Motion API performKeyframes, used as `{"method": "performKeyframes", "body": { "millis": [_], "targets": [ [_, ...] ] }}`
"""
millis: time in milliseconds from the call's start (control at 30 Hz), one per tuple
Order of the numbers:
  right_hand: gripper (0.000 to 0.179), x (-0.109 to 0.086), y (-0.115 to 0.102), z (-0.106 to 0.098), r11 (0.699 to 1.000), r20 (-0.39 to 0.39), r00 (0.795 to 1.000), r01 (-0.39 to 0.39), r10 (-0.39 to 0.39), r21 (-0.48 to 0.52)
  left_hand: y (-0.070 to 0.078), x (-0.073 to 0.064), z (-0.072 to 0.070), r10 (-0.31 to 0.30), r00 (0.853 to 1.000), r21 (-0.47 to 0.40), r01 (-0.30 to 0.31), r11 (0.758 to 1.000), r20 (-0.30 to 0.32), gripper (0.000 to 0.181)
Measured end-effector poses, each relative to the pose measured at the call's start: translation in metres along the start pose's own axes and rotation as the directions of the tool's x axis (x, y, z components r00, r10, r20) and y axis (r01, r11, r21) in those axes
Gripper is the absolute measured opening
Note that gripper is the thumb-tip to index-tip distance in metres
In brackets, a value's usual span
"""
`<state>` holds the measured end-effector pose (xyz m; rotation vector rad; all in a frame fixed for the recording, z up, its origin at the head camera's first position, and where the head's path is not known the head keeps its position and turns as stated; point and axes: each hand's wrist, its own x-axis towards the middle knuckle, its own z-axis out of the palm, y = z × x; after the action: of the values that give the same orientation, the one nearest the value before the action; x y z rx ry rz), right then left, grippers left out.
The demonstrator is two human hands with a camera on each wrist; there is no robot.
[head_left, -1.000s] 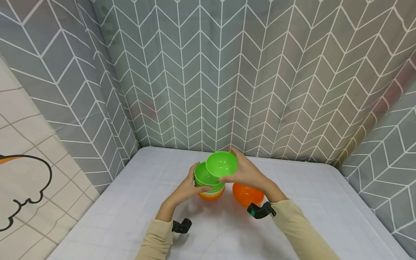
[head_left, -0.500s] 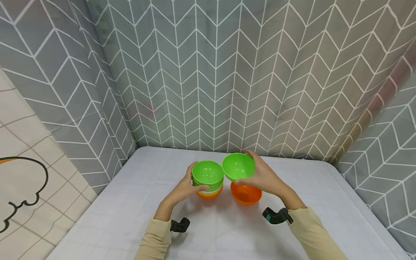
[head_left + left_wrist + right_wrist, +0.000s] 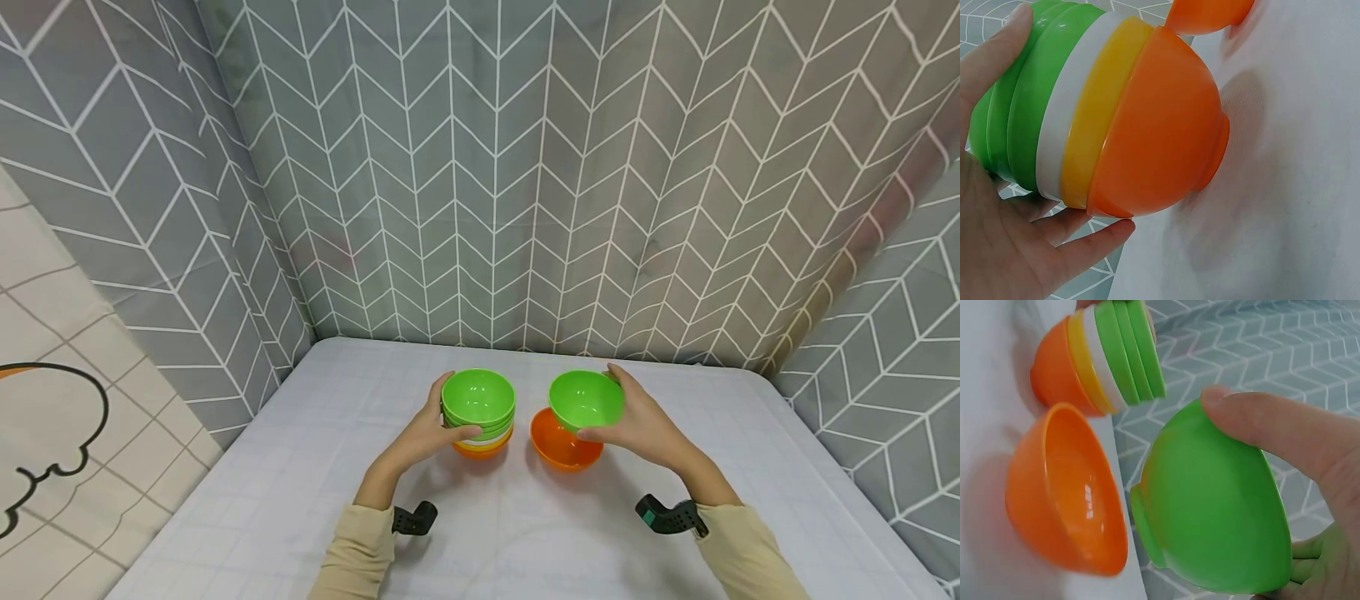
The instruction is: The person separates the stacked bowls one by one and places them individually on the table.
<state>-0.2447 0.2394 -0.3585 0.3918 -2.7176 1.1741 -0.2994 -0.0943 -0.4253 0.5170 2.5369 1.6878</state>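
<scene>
My left hand [image 3: 426, 430] grips the side of a bowl stack [image 3: 478, 398], thumb near the top rims. Several green bowls top the stack, with white, yellow and orange ones below, as the left wrist view shows; the lowest orange bowl [image 3: 1166, 125] has its foot at the tabletop. In my right hand [image 3: 642, 427] is a single green bowl [image 3: 585, 400], pinched at its rim between thumb and fingers. It hangs tilted over a loose orange bowl [image 3: 564, 448], which sits just right of the stack. The right wrist view shows the orange bowl's inside [image 3: 1082, 494] bare.
A white cloth covers the table [image 3: 480, 533]. Behind it hangs a grey curtain [image 3: 465, 167] with white chevron lines, also on both sides. A pale tiled panel [image 3: 60, 350] with a cartoon outline is at the left.
My right hand has carried the green bowl off the stack, rightward and then down over the loose orange bowl. The left hand stays on the stack.
</scene>
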Motion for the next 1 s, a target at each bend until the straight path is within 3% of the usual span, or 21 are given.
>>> {"method": "performKeyframes", "body": {
  "millis": [233,500,1000],
  "targets": [
    [0.113,-0.016,0.020,-0.014,0.999,-0.051,0.998,-0.026,0.024,-0.033,0.001,-0.001,0.000,0.006,1.000,0.005,-0.006,1.000,0.008,0.108],
    [0.114,-0.034,0.040,-0.025,0.993,-0.076,0.992,-0.109,0.105,-0.051,0.001,-0.003,-0.001,0.005,1.000,0.002,-0.005,1.000,0.011,0.107],
    [0.119,-0.048,0.075,-0.007,0.979,-0.058,0.978,-0.202,0.201,-0.018,0.000,-0.002,-0.002,0.004,1.000,0.001,-0.004,1.000,0.011,0.106]
  ]
}}
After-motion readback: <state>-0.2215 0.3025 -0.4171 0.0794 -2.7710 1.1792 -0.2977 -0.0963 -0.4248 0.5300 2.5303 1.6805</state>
